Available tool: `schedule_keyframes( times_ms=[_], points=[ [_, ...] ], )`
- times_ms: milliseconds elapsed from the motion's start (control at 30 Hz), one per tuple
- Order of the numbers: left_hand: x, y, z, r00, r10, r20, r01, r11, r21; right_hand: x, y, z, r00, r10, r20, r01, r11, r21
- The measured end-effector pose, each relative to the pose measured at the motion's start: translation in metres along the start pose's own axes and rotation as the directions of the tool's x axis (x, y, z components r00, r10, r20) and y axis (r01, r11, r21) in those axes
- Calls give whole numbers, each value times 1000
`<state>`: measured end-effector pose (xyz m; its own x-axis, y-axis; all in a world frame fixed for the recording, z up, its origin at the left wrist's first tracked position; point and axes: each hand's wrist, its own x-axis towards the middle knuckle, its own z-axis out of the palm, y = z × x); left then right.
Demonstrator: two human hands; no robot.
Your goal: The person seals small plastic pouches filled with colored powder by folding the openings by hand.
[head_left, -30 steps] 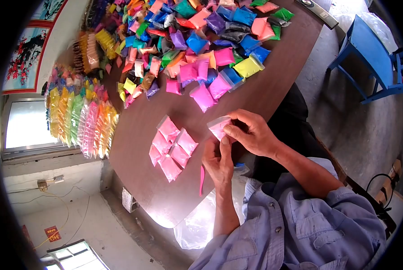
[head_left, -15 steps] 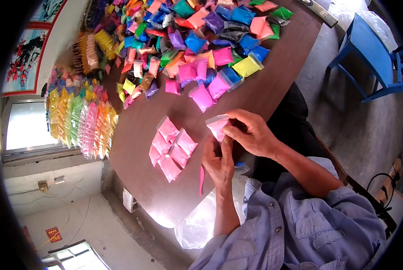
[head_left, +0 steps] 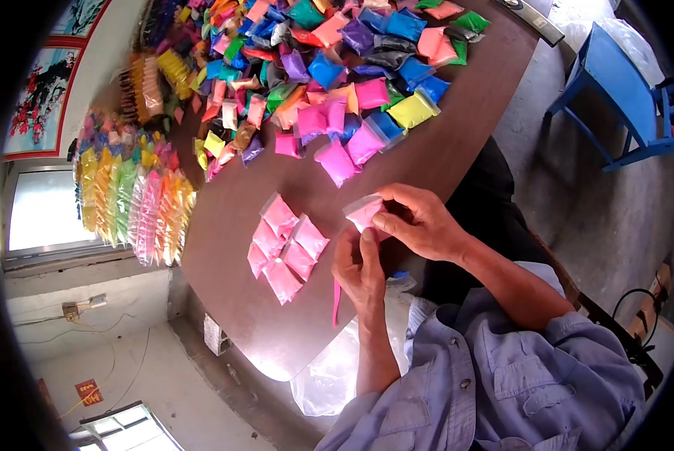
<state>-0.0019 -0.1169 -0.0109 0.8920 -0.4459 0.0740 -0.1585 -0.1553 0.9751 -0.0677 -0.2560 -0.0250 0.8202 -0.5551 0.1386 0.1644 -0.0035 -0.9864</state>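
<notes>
A small clear zip bag of pink modelling clay (head_left: pixel 363 211) is held up just above the table between my two hands. The thumb and fingers of my right hand (head_left: pixel 418 220) are closed in a pinch on its right side, near the top strip. My left hand (head_left: pixel 361 272) is closed too, its thumb pressed to the bag's lower edge. Several matching pink bags (head_left: pixel 283 246) lie in a flat overlapping cluster to the left of my hands. A thin pink plastic tool (head_left: pixel 337 302) rests on the table beside my left hand, partly behind it.
A large heap of multicoloured filled bags (head_left: pixel 329 68) covers the far part of the brown table (head_left: pixel 224 218). Strings of packed bags (head_left: pixel 137 192) hang at the left by a window. A blue stool (head_left: pixel 622 83) stands at the right. Clear plastic (head_left: pixel 325 383) hangs by the table's near edge.
My left hand has shifted slightly up and left, its thumb now higher against the bag. The bag looks more folded or tilted. My right hand keeps its pinch almost in place.
</notes>
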Motion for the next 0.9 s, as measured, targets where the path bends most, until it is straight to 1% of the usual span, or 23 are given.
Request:
schedule_keyframes(
  times_ms=[133, 200, 233, 300, 333, 367, 400, 433, 500, 567, 600, 633, 700, 767, 800, 833, 867, 900],
  points=[
    [-1, -6, -1, 1000, 17, -17, -17, 1000, 5, -1, -12, -1, 998, 46, 33, -45, 999, -23],
    [-2, -5, -1, 999, 32, -17, -32, 999, 21, 0, -8, -1, 1000, -5, 8, 5, 997, -76],
    [-2, -1, 0, 1000, 5, -19, -4, 1000, 25, 0, -6, 0, 1000, -4, 9, 5, 997, -76],
    [0, 3, 3, 1000, -22, -23, 22, 999, 29, -1, -2, 2, 999, 42, 24, -42, 999, 28],
    [2, 2, 6, 999, 11, -43, -13, 998, -60, 0, -1, 1, 999, 41, 24, -42, 999, 29],
    [2, 3, 8, 997, 40, -66, -49, 988, -148, 0, 0, 1, 998, -59, 21, 60, 998, -32],
    [2, 4, 8, 997, 39, -64, -48, 988, -148, 0, 1, 0, 987, -158, 26, 160, 983, -93],
    [1, 6, 8, 997, 26, -66, -35, 990, -139, 0, -1, 0, 987, -158, 25, 160, 983, -93],
    [1, 5, 4, 997, 14, -70, -23, 991, -130, -1, -10, -1, 997, -55, 54, 60, 994, -89],
    [1, -4, -2, 998, 16, -52, -19, 998, -53, -1, -19, -1, 998, -41, 56, 45, 996, -83],
    [1, -7, -3, 998, 16, -53, -19, 998, -53, 0, -20, -2, 998, -26, 57, 31, 996, -78],
    [0, -10, -3, 998, 20, -61, -23, 999, -48, 0, -19, -2, 998, -26, 58, 31, 996, -79],
    [0, -10, -2, 997, 23, -68, -26, 999, -44, 0, -14, -1, 996, -75, 43, 79, 990, -117],
    [1, -5, -1, 997, 38, -68, -37, 999, 13, 0, -14, -1, 998, -51, 46, 56, 992, -111],
    [2, -3, -1, 997, 39, -69, -38, 999, 14, 1, -14, -1, 998, -29, 48, 34, 994, -106],
    [2, -2, 0, 998, 22, -64, -24, 999, -37, 1, -12, -1, 999, -28, 47, 33, 994, -105],
    [2, -1, 1, 998, 4, -57, -9, 996, -88, 0, -9, 0, 997, -55, 46, 60, 992, -112],
    [2, -1, 1, 998, 4, -56, -9, 996, -88, 0, -7, 0, 996, -81, 45, 86, 989, -119]
  ],
)
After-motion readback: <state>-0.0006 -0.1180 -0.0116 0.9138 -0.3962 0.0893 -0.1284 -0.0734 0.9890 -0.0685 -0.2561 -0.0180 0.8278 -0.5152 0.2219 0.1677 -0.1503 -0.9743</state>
